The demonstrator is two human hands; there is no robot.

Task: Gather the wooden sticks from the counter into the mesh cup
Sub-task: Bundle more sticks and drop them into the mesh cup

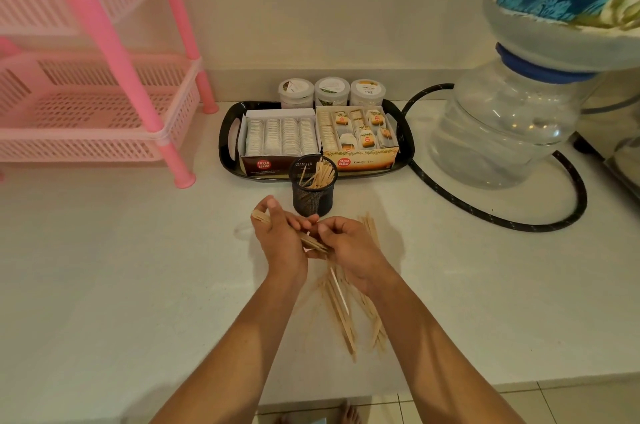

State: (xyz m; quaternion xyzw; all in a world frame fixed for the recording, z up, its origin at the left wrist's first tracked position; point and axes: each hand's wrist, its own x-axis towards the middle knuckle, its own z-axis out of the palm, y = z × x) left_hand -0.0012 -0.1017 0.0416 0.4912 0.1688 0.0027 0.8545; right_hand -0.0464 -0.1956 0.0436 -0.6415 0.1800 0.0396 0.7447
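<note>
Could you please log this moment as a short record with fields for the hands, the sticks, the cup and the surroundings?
left hand: grips a bundle of wooden sticks
right hand: pinches the same bundle
loose sticks: scattered on the white counter, partly under the right forearm
mesh cup: black, upright, already holds some sticks, beyond the hands
behind cup: black tray with two tea bag boxes and three jars
left: pink rack
right: water bottle
</note>
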